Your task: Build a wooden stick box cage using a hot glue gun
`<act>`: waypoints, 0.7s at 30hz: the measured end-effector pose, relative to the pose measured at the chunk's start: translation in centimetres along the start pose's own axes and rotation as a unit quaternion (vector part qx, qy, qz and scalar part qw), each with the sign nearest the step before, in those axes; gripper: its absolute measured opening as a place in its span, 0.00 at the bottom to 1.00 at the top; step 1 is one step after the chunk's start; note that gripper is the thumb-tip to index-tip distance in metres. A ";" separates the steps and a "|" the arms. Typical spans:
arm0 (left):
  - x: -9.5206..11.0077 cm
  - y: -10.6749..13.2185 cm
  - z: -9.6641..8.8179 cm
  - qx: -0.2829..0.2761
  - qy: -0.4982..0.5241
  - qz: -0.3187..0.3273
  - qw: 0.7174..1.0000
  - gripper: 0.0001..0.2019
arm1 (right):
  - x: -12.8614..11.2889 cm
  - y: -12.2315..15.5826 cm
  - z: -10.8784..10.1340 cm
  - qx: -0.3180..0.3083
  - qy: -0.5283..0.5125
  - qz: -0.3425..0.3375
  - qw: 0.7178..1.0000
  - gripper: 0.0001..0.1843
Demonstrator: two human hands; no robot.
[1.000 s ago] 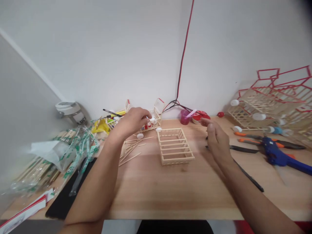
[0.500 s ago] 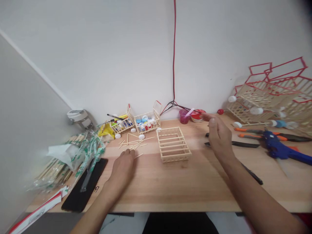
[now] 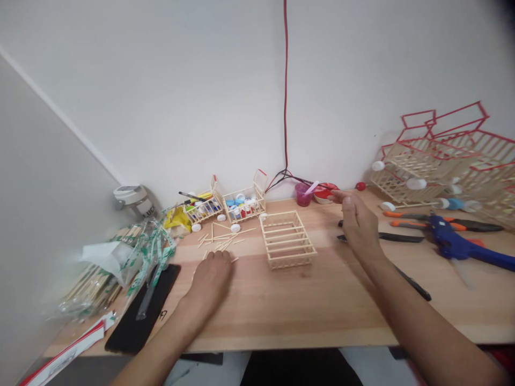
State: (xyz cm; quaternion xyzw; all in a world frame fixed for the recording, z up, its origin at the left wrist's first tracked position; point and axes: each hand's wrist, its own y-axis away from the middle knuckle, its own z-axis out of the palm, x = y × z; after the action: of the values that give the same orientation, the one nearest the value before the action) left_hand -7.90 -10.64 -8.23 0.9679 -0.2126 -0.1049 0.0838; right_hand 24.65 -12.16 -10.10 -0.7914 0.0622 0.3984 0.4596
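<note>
My left hand [image 3: 215,272] rests low on the table at the near edge of some loose wooden sticks [image 3: 219,234]. Its fingers are curled down together, their tips hidden, and stick ends poke out beside them; I cannot make out what they grip. Over the table's right half hovers my right hand [image 3: 359,221], open, fingers stretched to the left, with nothing seen in it. Between both hands lies a rectangular stick frame [image 3: 286,239] with crossbars on top and short slatted sides, touched by neither.
Two small stick carts [image 3: 243,206] holding paint pots stand by the wall. Larger red-trimmed carts [image 3: 426,161], a blue glue gun [image 3: 450,238] and orange-handled pliers [image 3: 418,224] are at right. Bagged sticks [image 3: 92,284] and a black slab [image 3: 140,321] lie left; a purple cup [image 3: 303,194] stands behind.
My left hand has shifted slightly right and nearer to me along the sticks. My right hand stays almost where it was. The view has tilted a little.
</note>
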 end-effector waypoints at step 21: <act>1.9 -4.1 -14.4 0.326 0.375 0.170 0.851 0.04 | 0.7 0.0 0.4 -0.008 -0.011 0.006 1.000 0.22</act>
State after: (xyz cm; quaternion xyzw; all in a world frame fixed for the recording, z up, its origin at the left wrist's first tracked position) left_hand -1.17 -6.14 4.49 0.8542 -0.3484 0.3570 -0.1466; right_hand 24.85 -11.67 -10.69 -0.7900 0.0586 0.4107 0.4515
